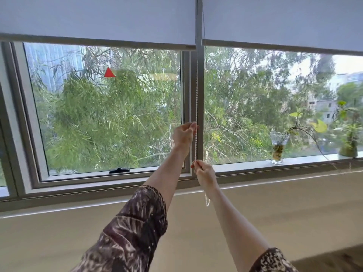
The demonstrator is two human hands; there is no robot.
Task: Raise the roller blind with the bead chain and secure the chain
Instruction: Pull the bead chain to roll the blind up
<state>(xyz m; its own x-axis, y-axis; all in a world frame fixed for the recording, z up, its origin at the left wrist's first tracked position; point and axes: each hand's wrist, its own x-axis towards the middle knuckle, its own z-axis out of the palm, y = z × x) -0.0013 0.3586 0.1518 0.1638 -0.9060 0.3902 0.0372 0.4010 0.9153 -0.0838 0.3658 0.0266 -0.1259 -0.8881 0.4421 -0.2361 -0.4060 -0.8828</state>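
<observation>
1. My left hand (183, 134) pinches the thin white bead chain (196, 91) high beside the grey window post.
2. My right hand (203, 170) grips it lower.
3. The pale grey fabric roller blind (98, 18) hangs partly raised; I should pull straight down, alternating hands.

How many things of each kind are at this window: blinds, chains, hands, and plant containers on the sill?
Roller blinds: 2
Bead chains: 1
Hands: 2, left hand, right hand
Plant containers: 2, glass vase, green pot
Total: 7
</observation>
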